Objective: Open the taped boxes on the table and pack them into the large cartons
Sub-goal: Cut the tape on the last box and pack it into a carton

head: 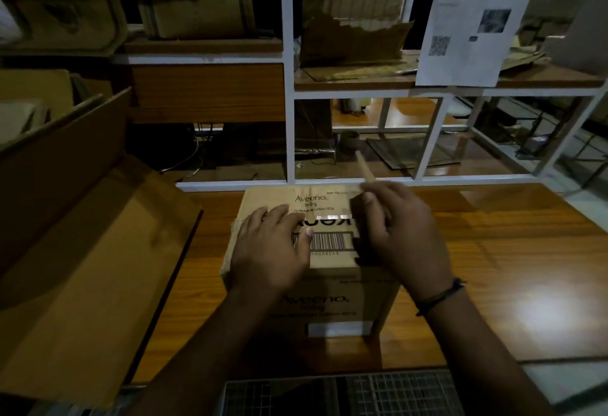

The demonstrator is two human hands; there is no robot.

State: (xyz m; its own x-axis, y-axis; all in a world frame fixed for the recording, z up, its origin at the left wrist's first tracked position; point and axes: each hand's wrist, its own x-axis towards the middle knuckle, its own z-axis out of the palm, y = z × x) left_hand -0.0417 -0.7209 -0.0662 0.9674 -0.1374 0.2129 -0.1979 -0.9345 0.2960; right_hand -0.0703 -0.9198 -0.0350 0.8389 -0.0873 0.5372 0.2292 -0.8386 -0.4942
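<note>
A brown taped box [324, 200] printed "Aveeno baby" stands in the middle of the wooden table [493, 251]. My left hand [273, 244] lies flat on the box top, fingers straight, beside a barcode label. My right hand [404, 228] is over the box's right side and pinches a strip of tape [365, 168] that rises from the box's far edge. A large open carton [82, 267] sits at the left, its flaps spread.
A white metal shelf frame [289, 119] stands right behind the table, holding torn cardboard and boxes. A printed paper sheet [473, 20] hangs at the upper right. A wire grid [362, 392] lies at the near table edge. More cartons are stacked at the far left.
</note>
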